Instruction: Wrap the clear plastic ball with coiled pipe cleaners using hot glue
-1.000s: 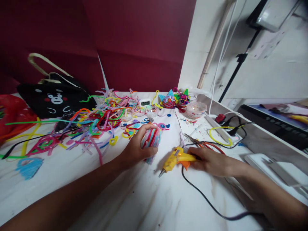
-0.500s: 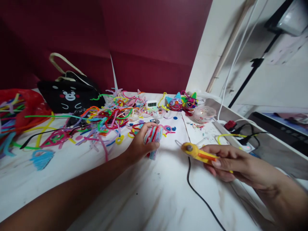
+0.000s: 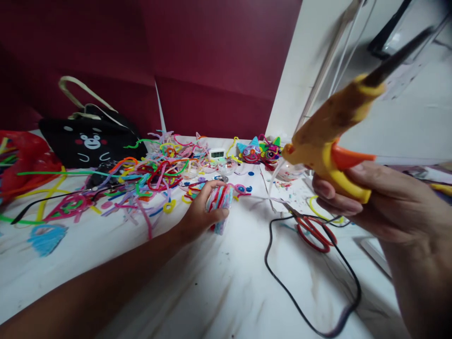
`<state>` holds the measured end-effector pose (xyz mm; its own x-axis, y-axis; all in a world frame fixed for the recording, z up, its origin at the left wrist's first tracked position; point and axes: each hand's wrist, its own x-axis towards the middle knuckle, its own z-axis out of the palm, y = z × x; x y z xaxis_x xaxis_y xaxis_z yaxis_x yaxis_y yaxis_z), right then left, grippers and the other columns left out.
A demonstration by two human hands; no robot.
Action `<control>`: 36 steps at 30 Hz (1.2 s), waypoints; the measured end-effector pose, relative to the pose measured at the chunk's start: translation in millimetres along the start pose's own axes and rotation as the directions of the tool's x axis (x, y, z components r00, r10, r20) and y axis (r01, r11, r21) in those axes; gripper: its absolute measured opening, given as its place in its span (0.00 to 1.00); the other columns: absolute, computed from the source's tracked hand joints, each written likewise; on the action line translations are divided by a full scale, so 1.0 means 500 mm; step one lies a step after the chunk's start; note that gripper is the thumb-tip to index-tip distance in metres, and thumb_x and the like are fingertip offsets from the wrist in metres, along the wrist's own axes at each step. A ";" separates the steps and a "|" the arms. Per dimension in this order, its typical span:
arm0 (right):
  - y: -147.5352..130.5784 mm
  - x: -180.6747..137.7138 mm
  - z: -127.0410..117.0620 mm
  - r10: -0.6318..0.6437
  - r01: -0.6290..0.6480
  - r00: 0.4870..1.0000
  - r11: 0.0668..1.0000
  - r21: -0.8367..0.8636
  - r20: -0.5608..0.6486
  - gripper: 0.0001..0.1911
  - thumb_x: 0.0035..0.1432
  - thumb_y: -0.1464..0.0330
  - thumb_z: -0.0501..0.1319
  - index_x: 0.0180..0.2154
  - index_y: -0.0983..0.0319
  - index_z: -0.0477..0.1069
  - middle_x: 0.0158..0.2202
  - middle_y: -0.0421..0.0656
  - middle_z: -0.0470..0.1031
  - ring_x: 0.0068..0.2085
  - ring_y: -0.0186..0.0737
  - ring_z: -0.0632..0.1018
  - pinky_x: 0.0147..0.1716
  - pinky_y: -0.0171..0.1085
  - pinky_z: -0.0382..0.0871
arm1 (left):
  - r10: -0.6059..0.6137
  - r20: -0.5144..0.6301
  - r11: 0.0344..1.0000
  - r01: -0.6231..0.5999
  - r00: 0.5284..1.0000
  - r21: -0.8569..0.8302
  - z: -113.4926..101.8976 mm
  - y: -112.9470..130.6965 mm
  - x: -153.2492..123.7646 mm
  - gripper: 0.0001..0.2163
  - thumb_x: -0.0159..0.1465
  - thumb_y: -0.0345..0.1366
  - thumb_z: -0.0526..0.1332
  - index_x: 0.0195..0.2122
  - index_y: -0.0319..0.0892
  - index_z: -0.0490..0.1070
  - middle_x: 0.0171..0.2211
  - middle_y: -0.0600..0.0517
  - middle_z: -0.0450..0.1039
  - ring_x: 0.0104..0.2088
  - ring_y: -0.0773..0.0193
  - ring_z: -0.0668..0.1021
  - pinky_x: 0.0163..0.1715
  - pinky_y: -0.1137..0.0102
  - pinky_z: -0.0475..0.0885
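My left hand rests on the white table with its fingers wrapped round a small ball of pink, blue and red pipe cleaners. My right hand is raised close to the camera and grips a yellow glue gun with an orange trigger, its nozzle pointing left. The gun's black cord loops across the table below it. Red-handled scissors lie on the table under the gun.
A heap of loose coloured pipe cleaners covers the table's far left. A black bear-face bag and a red bag stand at the back left. Two pipe-cleaner cat faces, a small timer and a clear bowl stand at the back.
My right hand has picked the glue gun up off the table and lifted it close to the camera, which uncovers the scissors. My left hand has stayed on the ball.
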<state>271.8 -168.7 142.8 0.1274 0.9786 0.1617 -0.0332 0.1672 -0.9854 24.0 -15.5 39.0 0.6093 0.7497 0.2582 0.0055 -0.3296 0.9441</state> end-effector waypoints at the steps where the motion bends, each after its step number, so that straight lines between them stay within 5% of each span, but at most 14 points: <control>1: 0.003 0.000 0.001 -0.042 0.043 0.999 0.999 0.006 -0.027 0.10 0.60 0.63 0.60 0.39 0.59 0.76 0.27 0.41 0.71 0.20 0.29 0.62 0.20 0.35 0.56 | 0.004 -0.005 1.000 -0.004 1.000 -0.003 0.000 0.000 0.000 0.28 0.51 0.42 0.65 0.53 0.44 0.62 0.42 0.52 0.69 0.39 0.59 0.72 0.38 0.68 0.67; 8: 0.047 -0.019 0.014 -0.087 0.099 0.987 0.992 0.083 -0.137 0.09 0.56 0.61 0.66 0.38 0.58 0.76 0.27 0.42 0.68 0.27 0.37 0.65 0.25 0.37 0.64 | 0.024 0.027 0.999 -0.023 0.999 -0.029 -0.001 -0.009 0.002 0.29 0.51 0.42 0.66 0.53 0.44 0.61 0.40 0.52 0.70 0.35 0.62 0.72 0.34 0.70 0.67; 13: 0.049 -0.025 0.010 -0.262 0.282 0.949 0.954 0.102 -0.174 0.16 0.53 0.63 0.69 0.44 0.60 0.78 0.29 0.42 0.70 0.28 0.36 0.67 0.27 0.35 0.69 | 0.030 0.021 0.999 -0.029 0.999 -0.013 0.002 -0.011 0.000 0.29 0.51 0.41 0.66 0.53 0.43 0.61 0.38 0.53 0.69 0.33 0.63 0.71 0.32 0.71 0.67; 22: 0.091 -0.039 0.038 -0.325 0.284 0.896 0.943 -0.172 -0.301 0.19 0.49 0.69 0.74 0.44 0.56 0.77 0.39 0.38 0.80 0.36 0.30 0.80 0.36 0.22 0.75 | 0.049 0.041 0.999 -0.049 0.998 0.000 0.001 -0.002 -0.004 0.28 0.51 0.41 0.65 0.53 0.43 0.61 0.38 0.53 0.69 0.33 0.63 0.71 0.32 0.70 0.67; 29: 0.171 -0.042 0.036 -0.421 0.259 0.852 0.855 -0.449 -0.310 0.13 0.47 0.69 0.74 0.36 0.58 0.76 0.31 0.39 0.80 0.30 0.37 0.81 0.29 0.30 0.78 | 0.068 0.065 0.998 -0.067 0.996 -0.009 0.002 -0.005 -0.008 0.29 0.51 0.41 0.66 0.54 0.44 0.61 0.40 0.52 0.71 0.33 0.62 0.73 0.32 0.69 0.68; 36: 0.218 -0.066 0.024 -0.447 0.283 0.874 0.787 -0.548 -0.191 0.08 0.50 0.69 0.71 0.35 0.56 0.77 0.29 0.41 0.79 0.28 0.41 0.80 0.24 0.33 0.77 | 0.088 0.058 0.996 -0.088 0.994 0.004 0.002 -0.009 -0.009 0.29 0.51 0.42 0.66 0.54 0.45 0.62 0.37 0.53 0.69 0.30 0.64 0.70 0.28 0.71 0.66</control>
<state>252.0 -181.3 30.8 0.3151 0.7578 0.5713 0.5532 0.3425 -0.7594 22.2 -17.9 33.6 0.6522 0.6834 0.3281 -0.0454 -0.3969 0.9167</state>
